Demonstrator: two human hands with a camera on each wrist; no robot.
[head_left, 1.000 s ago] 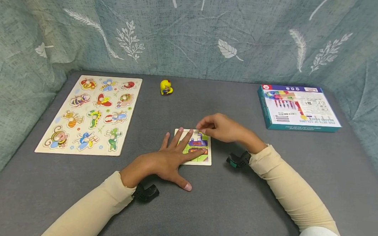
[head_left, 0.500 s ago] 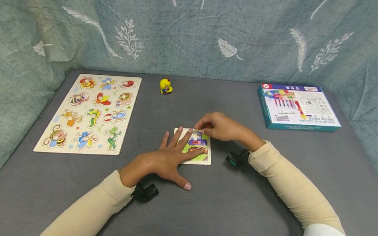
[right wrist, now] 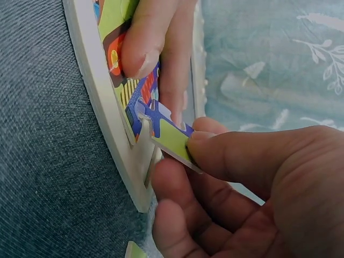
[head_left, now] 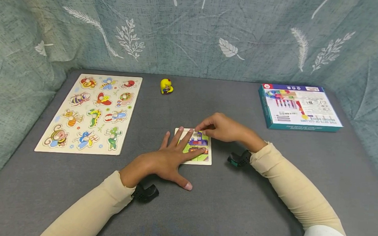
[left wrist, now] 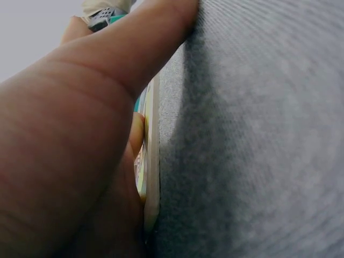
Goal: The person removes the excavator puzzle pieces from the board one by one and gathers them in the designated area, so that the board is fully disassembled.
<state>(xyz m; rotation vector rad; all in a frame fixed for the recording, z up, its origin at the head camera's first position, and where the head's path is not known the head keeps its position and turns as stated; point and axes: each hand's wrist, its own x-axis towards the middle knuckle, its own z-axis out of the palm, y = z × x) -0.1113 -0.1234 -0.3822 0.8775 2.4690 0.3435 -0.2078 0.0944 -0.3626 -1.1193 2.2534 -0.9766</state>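
Note:
A small square jigsaw puzzle (head_left: 194, 162) with a train picture lies in a pale wooden frame (right wrist: 95, 102) in the middle of the table. My left hand (head_left: 170, 160) rests on it, fingers spread and straight, covering its left part. At its upper right corner, my right hand (head_left: 224, 128) pinches a green and purple puzzle piece (right wrist: 171, 141) between thumb and fingers. In the right wrist view this piece stands tilted up from the frame, with one end close against it. The left wrist view shows mostly the left thumb (left wrist: 123, 43) and the frame's edge.
To the left lies a large wooden peg board (head_left: 104, 142) with several insect pieces. A small yellow-haired figure (head_left: 166, 86) stands at the back. On the right is a flat teal and white toy box (head_left: 305, 110). A patterned curtain (head_left: 193, 32) hangs behind the grey table.
Both hands stay almost in place. The right fingertips shift only very slightly at the puzzle's upper right corner, and the left hand keeps resting on the puzzle.

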